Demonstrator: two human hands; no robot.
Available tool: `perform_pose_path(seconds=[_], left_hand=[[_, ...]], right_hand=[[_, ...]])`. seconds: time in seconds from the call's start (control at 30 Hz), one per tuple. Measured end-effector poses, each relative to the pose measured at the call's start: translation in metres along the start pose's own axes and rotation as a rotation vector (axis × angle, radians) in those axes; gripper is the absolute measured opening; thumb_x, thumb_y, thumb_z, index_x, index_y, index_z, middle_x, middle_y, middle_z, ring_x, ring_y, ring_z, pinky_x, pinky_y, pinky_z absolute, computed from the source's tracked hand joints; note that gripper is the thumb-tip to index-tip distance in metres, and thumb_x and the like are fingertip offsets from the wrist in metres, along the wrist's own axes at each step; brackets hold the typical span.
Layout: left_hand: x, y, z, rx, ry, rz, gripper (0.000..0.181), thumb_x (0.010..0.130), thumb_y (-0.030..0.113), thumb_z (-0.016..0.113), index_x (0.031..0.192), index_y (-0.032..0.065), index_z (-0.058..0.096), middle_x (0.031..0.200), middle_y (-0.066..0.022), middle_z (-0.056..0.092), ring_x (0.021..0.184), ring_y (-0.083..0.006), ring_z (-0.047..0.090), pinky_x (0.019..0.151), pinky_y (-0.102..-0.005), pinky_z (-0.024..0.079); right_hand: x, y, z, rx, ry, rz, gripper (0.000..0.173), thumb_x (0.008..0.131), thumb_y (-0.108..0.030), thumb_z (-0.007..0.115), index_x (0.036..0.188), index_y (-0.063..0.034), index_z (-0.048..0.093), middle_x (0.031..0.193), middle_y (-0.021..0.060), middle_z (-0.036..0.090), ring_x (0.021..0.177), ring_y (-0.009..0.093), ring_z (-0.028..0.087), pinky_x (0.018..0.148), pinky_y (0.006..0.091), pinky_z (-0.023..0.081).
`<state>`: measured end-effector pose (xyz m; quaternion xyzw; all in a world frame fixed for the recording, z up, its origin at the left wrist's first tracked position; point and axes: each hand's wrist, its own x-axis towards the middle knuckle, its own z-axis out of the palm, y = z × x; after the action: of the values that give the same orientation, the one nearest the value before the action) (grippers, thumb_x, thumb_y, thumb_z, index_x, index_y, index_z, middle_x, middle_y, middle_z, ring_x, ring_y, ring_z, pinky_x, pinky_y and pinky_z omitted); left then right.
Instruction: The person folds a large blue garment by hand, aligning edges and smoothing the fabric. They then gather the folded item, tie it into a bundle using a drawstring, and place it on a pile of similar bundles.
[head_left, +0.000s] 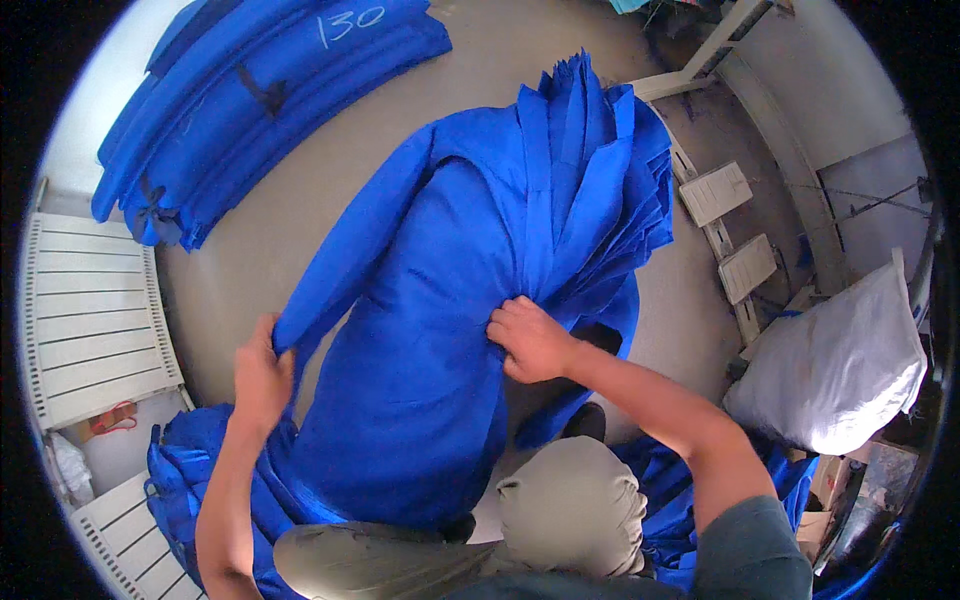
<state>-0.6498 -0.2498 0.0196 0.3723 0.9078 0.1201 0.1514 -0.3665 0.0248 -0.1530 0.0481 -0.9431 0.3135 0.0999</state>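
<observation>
Before my knees lies a thick stack of blue long-sleeved garments (420, 300), with many layers fanned out at its far, collar end. My left hand (262, 371) grips the edge of a blue sleeve (360, 217) that runs down the stack's left side. My right hand (531, 341) is closed on the gathered front fabric near the middle of the stack, below the long front strip. The fingertips of both hands are partly hidden in the cloth. Another blue sleeve end (551, 416) shows under my right forearm.
A rolled blue bundle (292, 105), tied with dark strips and bearing chalk writing, lies at upper left. White slatted panels (97, 315) stand at left. More blue cloth (187, 465) is heaped by my left arm. At right are a white sack (832, 360) and a metal frame (716, 232).
</observation>
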Motion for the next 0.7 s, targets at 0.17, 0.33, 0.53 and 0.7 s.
perform_pose_path(seconds=[0.17, 0.33, 0.53, 0.7], left_hand=[[-0.045, 0.182, 0.028, -0.153, -0.381, 0.086, 0.032, 0.091, 0.01, 0.071, 0.118, 0.0032, 0.055, 0.089, -0.0322, 0.068, 0.083, -0.0535, 0.067, 0.07, -0.0566, 0.054], [-0.057, 0.221, 0.147, -0.4, -0.276, 0.196, 0.032, 0.095, 0.009, 0.066, 0.118, -0.0065, 0.05, 0.09, -0.0352, 0.066, 0.085, -0.0536, 0.067, 0.071, -0.0593, 0.054], [-0.05, 0.208, 0.147, -0.428, -0.354, 0.8, 0.043, 0.09, 0.005, 0.066, 0.13, -0.0038, 0.054, 0.114, -0.0279, 0.068, 0.109, -0.0435, 0.066, 0.092, -0.052, 0.055], [0.02, 0.206, 0.065, 0.255, -0.321, 1.181, 0.065, 0.076, 0.006, 0.07, 0.139, 0.0007, 0.058, 0.15, -0.0219, 0.05, 0.147, -0.0366, 0.041, 0.124, -0.0525, 0.03]], right_hand=[[-0.01, 0.002, -0.013, 0.416, -0.03, 0.09, 0.017, 0.084, -0.025, 0.064, 0.085, -0.0084, 0.062, 0.09, 0.0123, 0.059, 0.094, 0.034, 0.057, 0.084, 0.0443, 0.043], [-0.054, 0.002, 0.002, 1.16, 0.085, 0.597, 0.046, 0.106, -0.047, 0.053, 0.118, -0.0047, 0.067, 0.112, 0.0061, 0.067, 0.114, 0.024, 0.058, 0.103, 0.0407, 0.042], [-0.043, -0.016, -0.001, 1.321, 0.121, 0.628, 0.055, 0.105, -0.044, 0.059, 0.133, 0.0032, 0.064, 0.12, 0.0071, 0.07, 0.105, 0.016, 0.063, 0.094, 0.0345, 0.052], [-0.05, 0.003, -0.01, 1.175, -0.031, 0.692, 0.042, 0.103, -0.043, 0.063, 0.11, -0.0035, 0.075, 0.098, 0.0005, 0.072, 0.09, 0.009, 0.062, 0.08, 0.0305, 0.053]])
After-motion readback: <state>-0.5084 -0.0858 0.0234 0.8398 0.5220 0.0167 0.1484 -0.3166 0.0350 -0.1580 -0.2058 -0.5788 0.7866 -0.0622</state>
